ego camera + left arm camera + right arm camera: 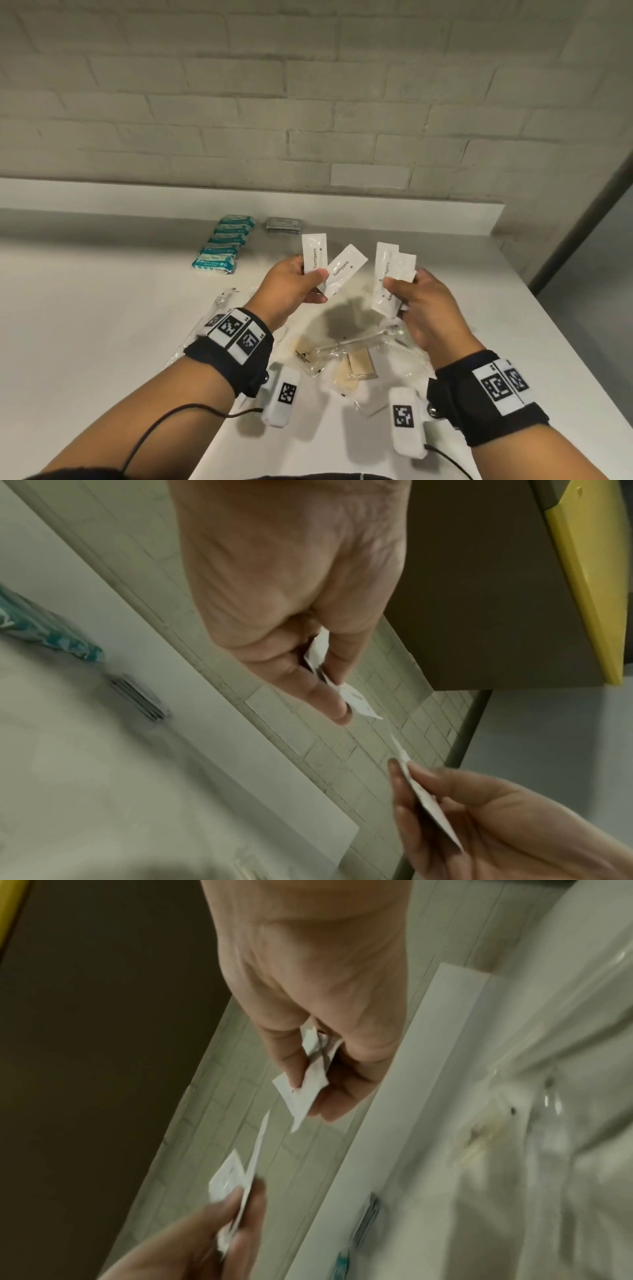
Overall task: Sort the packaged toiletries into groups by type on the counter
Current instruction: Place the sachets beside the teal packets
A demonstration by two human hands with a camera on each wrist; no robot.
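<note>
Both hands are raised above the white counter (102, 308), each holding white toothpaste sachets. My left hand (294, 284) pinches two sachets (332, 269) fanned apart between thumb and fingers; in the left wrist view they show edge-on (356, 699). My right hand (418, 301) grips two or three more sachets (390, 274), seen in the right wrist view (304, 1093). A row of teal packets (224, 245) and a stack of grey sachets (283, 224) lie at the back of the counter. Under my hands sits a heap of clear-wrapped items (346, 359).
A raised white ledge (137, 202) and a brick wall (308, 85) close off the back. The counter's right edge (565, 346) runs diagonally toward me. Clear-wrapped long items (219, 301) lie left of my left wrist. Bare counter shows at the left.
</note>
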